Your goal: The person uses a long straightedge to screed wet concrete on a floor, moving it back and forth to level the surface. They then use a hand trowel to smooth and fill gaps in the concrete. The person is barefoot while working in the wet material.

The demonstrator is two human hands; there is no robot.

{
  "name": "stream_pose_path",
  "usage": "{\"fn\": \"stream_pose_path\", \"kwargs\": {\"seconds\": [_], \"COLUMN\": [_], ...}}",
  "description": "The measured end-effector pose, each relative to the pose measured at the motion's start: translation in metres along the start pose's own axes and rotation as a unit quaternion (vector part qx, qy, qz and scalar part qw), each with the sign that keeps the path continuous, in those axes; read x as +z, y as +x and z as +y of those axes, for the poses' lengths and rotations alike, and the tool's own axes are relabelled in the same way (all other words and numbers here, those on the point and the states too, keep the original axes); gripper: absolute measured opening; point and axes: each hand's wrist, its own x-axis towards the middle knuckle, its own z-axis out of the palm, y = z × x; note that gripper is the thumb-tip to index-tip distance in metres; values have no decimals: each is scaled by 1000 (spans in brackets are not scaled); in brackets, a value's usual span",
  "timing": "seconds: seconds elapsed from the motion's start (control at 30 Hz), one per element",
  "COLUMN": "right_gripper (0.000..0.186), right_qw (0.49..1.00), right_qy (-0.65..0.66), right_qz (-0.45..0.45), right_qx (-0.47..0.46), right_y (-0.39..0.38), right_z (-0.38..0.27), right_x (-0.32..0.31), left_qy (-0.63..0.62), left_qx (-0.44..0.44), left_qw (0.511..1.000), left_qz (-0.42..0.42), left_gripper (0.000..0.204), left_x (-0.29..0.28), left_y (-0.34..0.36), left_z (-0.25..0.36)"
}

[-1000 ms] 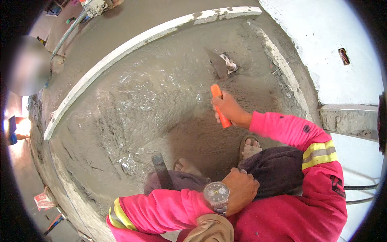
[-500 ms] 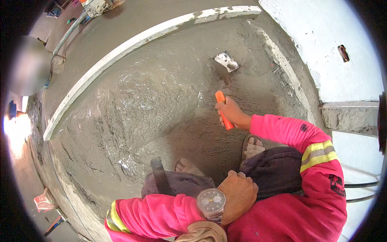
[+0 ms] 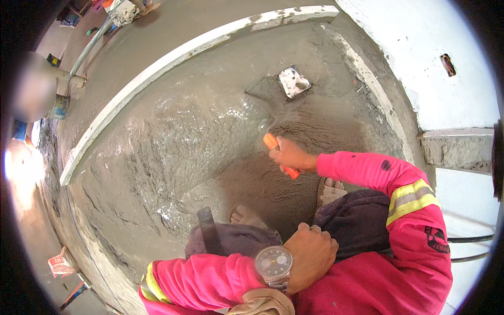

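Observation:
My right hand (image 3: 289, 156) is wrapped around the orange handle (image 3: 270, 140) of a trowel. Its mortar-coated blade lies against the wet grey mortar (image 3: 184, 131) and is hard to tell apart from it. Just beyond is a white square piece (image 3: 294, 82) with dark spots, set in the mortar. Across my lap, my left hand (image 3: 312, 257) is closed with its back upward; its palm side is hidden. A metal wristwatch (image 3: 274, 262) sits on that wrist. A dark flat strip (image 3: 208, 226) stands up beside my left knee.
A long pale straightedge (image 3: 173, 59) borders the mortar on the far side. To the right are a white wall (image 3: 420, 47) with a recessed box (image 3: 448, 65) and a ledge (image 3: 457, 149). My sandalled feet (image 3: 332, 191) rest in the mortar. Another person (image 3: 32, 86) is at far left.
My right hand has shifted slightly left and nearer, tilting the trowel handle leftward. The white square piece shows more fully. The person at left has moved a little; my left hand stays put.

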Motion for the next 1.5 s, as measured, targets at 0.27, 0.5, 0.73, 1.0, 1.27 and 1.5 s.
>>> {"fn": "stream_pose_path", "kwargs": {"seconds": [0.27, 0.5, 0.73, 1.0, 1.27, 1.5], "right_gripper": [26, 22, 23, 30, 31, 42], "right_qw": [990, 989, 974, 981, 987, 801], "right_qy": [-140, 122, 213, 188, -131, -548], "right_qz": [1, 37, 46, 5, -66, 236], "right_qx": [-12, 71, 57, 37, -64, -52], "right_y": [-53, -60, -8, 31, -15, -28], "right_z": [-16, -5, -2, -26, -43, -58], "right_x": [-58, -38, -25, -17, -76, -216], "left_qy": [-2, -15, -4, -2, -6, -18], "left_qx": [5, 3, -8, -19, -1, 1], "left_qw": [1000, 999, 1000, 1000, 1000, 1000], "left_qz": [-14, -31, -18, -16, -1, 1], "left_gripper": [21, 21, 20, 22, 21, 21], "left_x": [-3, -2, 0, -2, -3, -4], "left_y": [1, 8, 5, 0, 0, -2], "left_z": [1, 0, 2, 1, -2, -4]}}
